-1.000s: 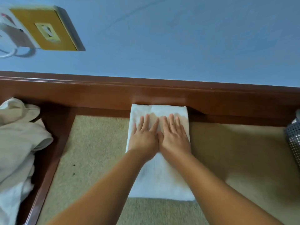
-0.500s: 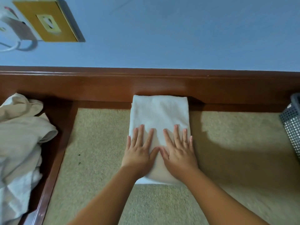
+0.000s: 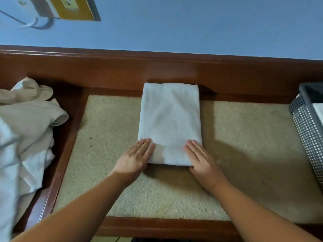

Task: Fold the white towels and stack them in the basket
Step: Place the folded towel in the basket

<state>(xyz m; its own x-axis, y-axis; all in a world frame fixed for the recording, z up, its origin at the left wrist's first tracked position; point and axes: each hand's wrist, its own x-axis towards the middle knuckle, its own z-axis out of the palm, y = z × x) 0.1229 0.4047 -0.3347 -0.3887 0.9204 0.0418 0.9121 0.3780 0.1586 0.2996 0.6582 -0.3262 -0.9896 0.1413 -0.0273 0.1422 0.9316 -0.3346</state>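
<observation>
**Towel folded flat, our hands at its near corners**

Towel [image 3: 169, 123] lies as a neat white rectangle on the beige mat of the desk [image 3: 244, 154], its far end over the wooden rim, its near end between our hands. Our left hand [image 3: 134, 160] rests flat on the near left corner, fingers [image 3: 145, 145] straight and close together; our right hand [image 3: 201, 161] rests flat on the near right corner, fingers likewise straight and together. Neither hand pinches or curls round the cloth.

We judge the towel to be light, soft and limp: thick terry in several layers, not slippery, not fragile. Lifted by one edge it would likely sag and open out. The better hold, we think, is at the two near corners for the next fold, or with both hands slid under the long sides, palms up, so the layers stay together on the way to the basket [image 3: 307, 130] at the far right. Something white already lies inside it.

A heap of unfolded towels [image 3: 26, 128] sits at the left.

No brand, label or readable writing shows on the towel or the basket. The yellow plate [image 3: 73, 7] on the wall is too blurred to read.
</observation>
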